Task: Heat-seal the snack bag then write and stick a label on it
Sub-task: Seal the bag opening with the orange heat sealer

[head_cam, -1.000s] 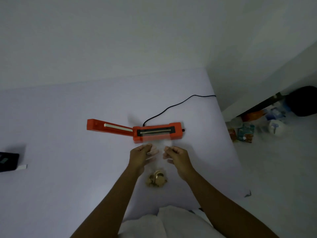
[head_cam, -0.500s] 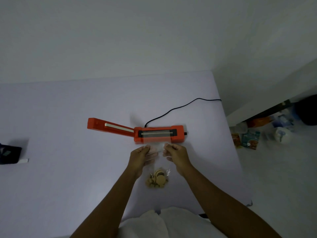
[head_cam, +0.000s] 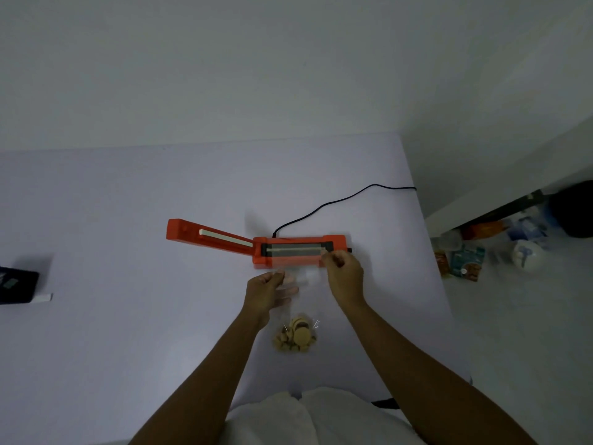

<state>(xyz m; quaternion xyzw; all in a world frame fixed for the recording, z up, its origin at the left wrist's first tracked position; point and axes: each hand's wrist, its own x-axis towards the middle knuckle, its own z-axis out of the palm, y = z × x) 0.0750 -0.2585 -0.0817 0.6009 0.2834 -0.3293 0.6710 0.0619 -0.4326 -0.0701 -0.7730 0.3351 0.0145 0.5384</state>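
A clear snack bag (head_cam: 296, 316) with round biscuits at its bottom lies on the pale table, its open top stretched toward the orange heat sealer (head_cam: 300, 252). The sealer's lid arm (head_cam: 208, 236) stands raised to the left, baring the sealing strip. My right hand (head_cam: 343, 274) pinches the bag's top right corner at the sealer's right end. Nearer to me, my left hand (head_cam: 268, 292) pinches the top left corner, just in front of the sealer.
A black cord (head_cam: 337, 202) runs from the sealer to the table's right edge. A dark object with a small white piece (head_cam: 19, 287) lies at the far left. Packets and clutter (head_cam: 465, 264) sit on the floor to the right.
My right hand has moved forward and right, drawing the bag's top edge onto the sealer's strip. My left hand stayed close to its place, and the hands are farther apart.
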